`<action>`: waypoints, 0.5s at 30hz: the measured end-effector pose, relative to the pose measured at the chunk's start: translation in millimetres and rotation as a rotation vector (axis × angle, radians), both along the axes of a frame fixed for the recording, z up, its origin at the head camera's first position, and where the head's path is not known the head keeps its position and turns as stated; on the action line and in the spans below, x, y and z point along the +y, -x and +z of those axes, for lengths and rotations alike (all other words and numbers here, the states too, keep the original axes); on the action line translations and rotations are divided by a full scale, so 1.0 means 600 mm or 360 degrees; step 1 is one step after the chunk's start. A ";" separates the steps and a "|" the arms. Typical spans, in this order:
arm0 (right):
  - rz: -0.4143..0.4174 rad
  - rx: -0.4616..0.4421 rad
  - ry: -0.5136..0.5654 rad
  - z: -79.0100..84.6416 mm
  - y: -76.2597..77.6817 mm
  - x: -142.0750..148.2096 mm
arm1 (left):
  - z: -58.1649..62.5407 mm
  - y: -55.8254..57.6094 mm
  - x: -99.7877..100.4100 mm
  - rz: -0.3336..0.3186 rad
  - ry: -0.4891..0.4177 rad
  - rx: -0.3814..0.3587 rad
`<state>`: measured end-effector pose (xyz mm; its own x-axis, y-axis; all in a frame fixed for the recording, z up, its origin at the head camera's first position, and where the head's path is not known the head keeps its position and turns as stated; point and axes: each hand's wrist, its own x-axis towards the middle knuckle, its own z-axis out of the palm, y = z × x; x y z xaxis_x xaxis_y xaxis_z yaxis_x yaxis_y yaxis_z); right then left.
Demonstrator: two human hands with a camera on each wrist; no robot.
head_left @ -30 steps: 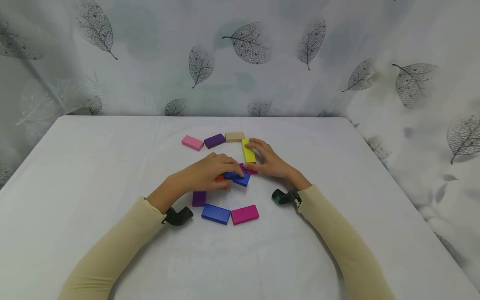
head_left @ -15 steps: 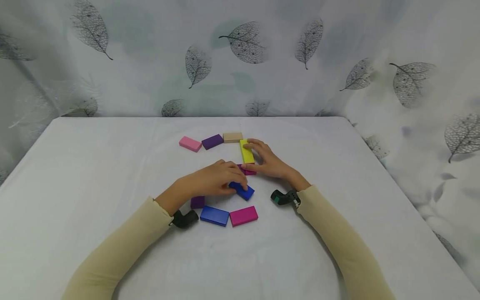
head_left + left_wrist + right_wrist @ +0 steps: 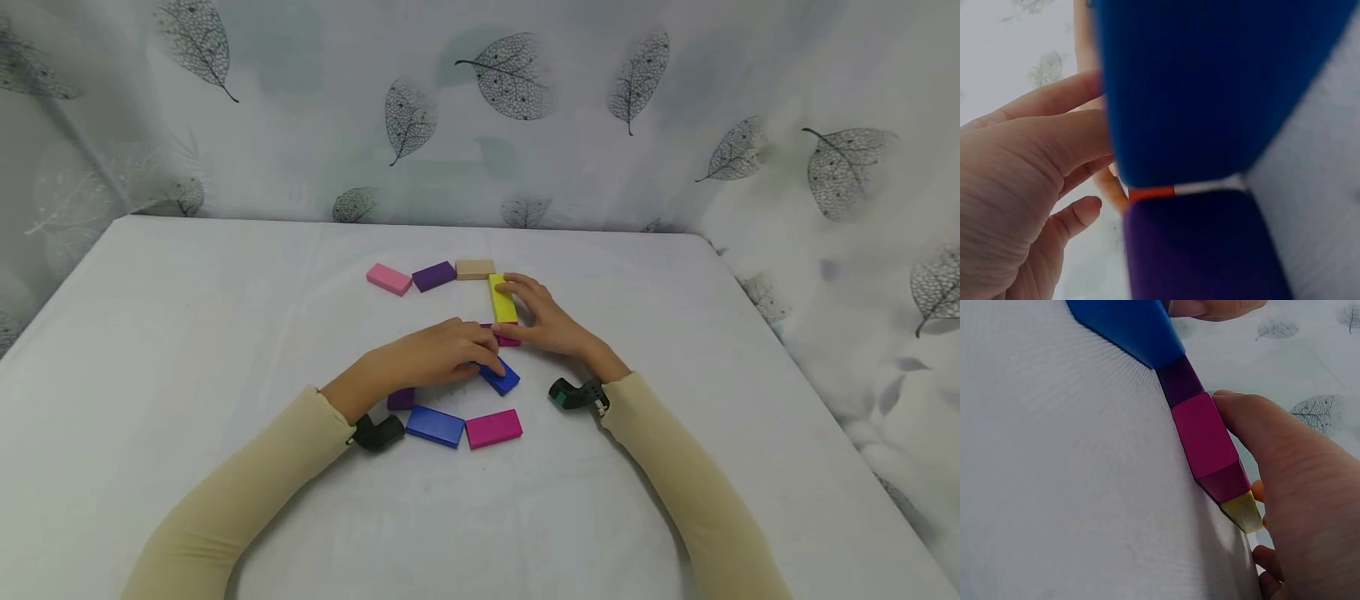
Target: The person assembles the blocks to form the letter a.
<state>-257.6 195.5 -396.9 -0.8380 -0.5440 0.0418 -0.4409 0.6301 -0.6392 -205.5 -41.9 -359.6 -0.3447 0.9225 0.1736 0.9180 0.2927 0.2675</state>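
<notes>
In the head view, my left hand (image 3: pixel 438 352) reaches from the left and pinches a blue block (image 3: pixel 504 382) lying on the white table. Fingertips cover part of that block's top. My right hand (image 3: pixel 551 323) rests at the curved row, its forefinger on a yellow block (image 3: pixel 502 303) and its thumb at a magenta block (image 3: pixel 512 341). From the right wrist, a dark purple block (image 3: pixel 1180 381) shows between the blue and magenta ones, with the thumb against the magenta block's upper edge. The left wrist view hides the left fingertips behind a near blue block (image 3: pixel 1204 94).
The far row continues with a beige block (image 3: pixel 475 269), a purple block (image 3: pixel 434 276) and a pink block (image 3: pixel 389 279). Nearer lie a purple block (image 3: pixel 401 398) and a magenta block (image 3: pixel 493 429). An orange-red block (image 3: pixel 1150 193) peeks through a gap.
My left hand has moved right and slightly nearer with the blue block, turning it to a steeper slant away from the orange-red block. The right hand stays in place.
</notes>
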 end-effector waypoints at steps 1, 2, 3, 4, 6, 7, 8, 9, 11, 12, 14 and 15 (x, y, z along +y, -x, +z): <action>0.0000 0.0000 0.0003 0.000 0.000 0.000 | -0.001 0.000 0.001 -0.0002 0.0004 -0.0006; -0.0001 -0.0002 0.0005 0.000 0.000 0.000 | -0.001 0.000 0.002 -0.0003 0.0008 -0.0011; -0.0003 -0.0003 0.0005 -0.001 0.000 0.000 | -0.002 0.001 0.002 -0.0002 0.0015 -0.0020; -0.0004 -0.0006 0.0004 -0.001 0.000 0.000 | -0.003 0.001 0.003 -0.0001 0.0019 -0.0032; -0.0010 -0.0009 -0.0001 -0.002 0.001 0.001 | -0.004 0.001 0.004 0.0002 0.0028 -0.0048; -0.0013 -0.0009 -0.0005 -0.002 0.002 0.001 | -0.004 0.001 0.004 0.0003 0.0032 -0.0053; -0.0013 -0.0006 -0.0008 -0.003 0.002 0.001 | -0.004 0.001 0.005 0.0004 0.0034 -0.0056; -0.0015 -0.0004 -0.0010 -0.003 0.002 0.001 | -0.004 0.001 0.004 0.0007 0.0039 -0.0062; -0.0016 0.0002 -0.0008 -0.003 0.002 0.002 | -0.004 0.000 0.005 0.0012 0.0048 -0.0072; -0.0014 0.0006 -0.0007 -0.003 0.002 0.002 | -0.004 0.000 0.005 0.0017 0.0058 -0.0082; -0.0008 0.0012 0.0003 -0.003 0.002 0.002 | -0.003 0.000 0.005 0.0028 0.0075 -0.0105; -0.0008 0.0010 0.0007 -0.003 0.002 0.002 | -0.003 -0.001 0.005 0.0034 0.0082 -0.0116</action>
